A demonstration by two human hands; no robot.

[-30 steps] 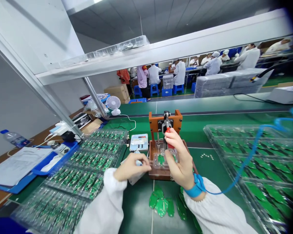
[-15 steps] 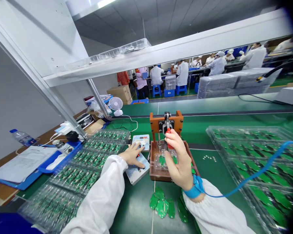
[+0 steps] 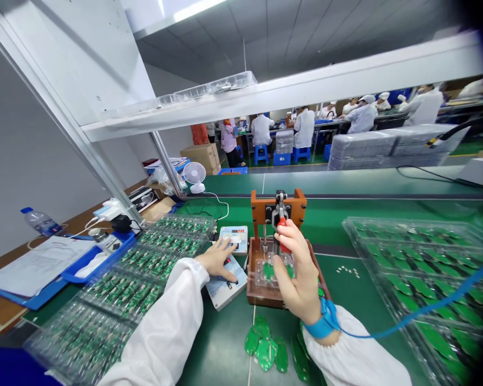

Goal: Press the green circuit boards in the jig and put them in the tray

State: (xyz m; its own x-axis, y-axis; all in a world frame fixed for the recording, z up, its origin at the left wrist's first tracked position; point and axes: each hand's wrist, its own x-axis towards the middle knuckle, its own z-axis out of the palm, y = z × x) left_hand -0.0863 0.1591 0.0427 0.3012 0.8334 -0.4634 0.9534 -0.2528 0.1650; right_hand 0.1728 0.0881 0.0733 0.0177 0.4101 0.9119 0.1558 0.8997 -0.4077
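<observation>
My left hand (image 3: 216, 261) lies with fingers spread over two small control boxes, the rear one (image 3: 227, 231) with a red number display and the front one (image 3: 224, 294) tilted beside it. My right hand (image 3: 300, 276), wearing a blue wrist strap (image 3: 322, 319), has its fingers around the red clamp handle (image 3: 282, 223) of an orange-framed press fixture (image 3: 260, 208). Under the clamp, a clear plate (image 3: 261, 279) sits over green circuit boards (image 3: 268, 269) in the brown base (image 3: 261, 297); my right hand partly hides them. Loose green boards (image 3: 264, 351) lie in front of the fixture.
Clear trays of circuit boards stand on the left (image 3: 124, 292) and right (image 3: 410, 273). Small white pieces (image 3: 348, 271) lie right of the fixture. A blue cord (image 3: 418, 321) runs from my wrist to the right. A white fan (image 3: 195, 174) stands behind, below a shelf (image 3: 209, 107).
The camera view has tilted up slightly, so the bench sits lower in the picture. Both hands keep their places on the boxes and the handle.
</observation>
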